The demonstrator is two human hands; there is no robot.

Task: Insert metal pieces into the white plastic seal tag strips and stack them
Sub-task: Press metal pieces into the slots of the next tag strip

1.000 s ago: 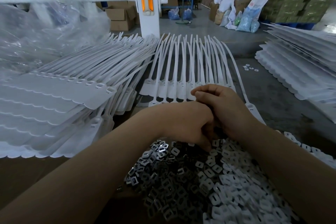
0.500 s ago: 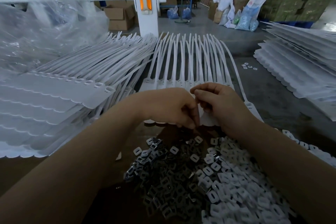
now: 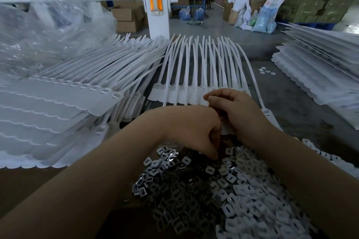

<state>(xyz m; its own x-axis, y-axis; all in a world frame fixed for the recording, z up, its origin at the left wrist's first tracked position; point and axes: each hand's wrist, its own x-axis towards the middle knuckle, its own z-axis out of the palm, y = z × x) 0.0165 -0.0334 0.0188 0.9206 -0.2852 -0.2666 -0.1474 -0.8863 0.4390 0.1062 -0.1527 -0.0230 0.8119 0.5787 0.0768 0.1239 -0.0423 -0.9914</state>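
Note:
A row of white seal tag strips (image 3: 194, 75) lies fanned out in front of me, heads toward me. My right hand (image 3: 240, 110) is curled over the nearest heads and pinches one white tag head (image 3: 225, 132). My left hand (image 3: 192, 130) sits just left of it, knuckles up. Its fingers are curled down, and the tips pinch a metal piece at the far edge of the heap of metal pieces (image 3: 186, 196). The pinched piece itself is mostly hidden by the fingers.
White plastic caps (image 3: 268, 209) are heaped right of the metal pieces. Tall stacks of tag strips stand at the left (image 3: 58, 106) and at the right (image 3: 320, 75). Clear plastic bags (image 3: 44, 35) lie at the far left, and a white post (image 3: 155, 6) stands behind.
My left hand rose from the metal heap to the tag head half a second ago, then dropped back to the heap. My right hand stayed on the tag heads.

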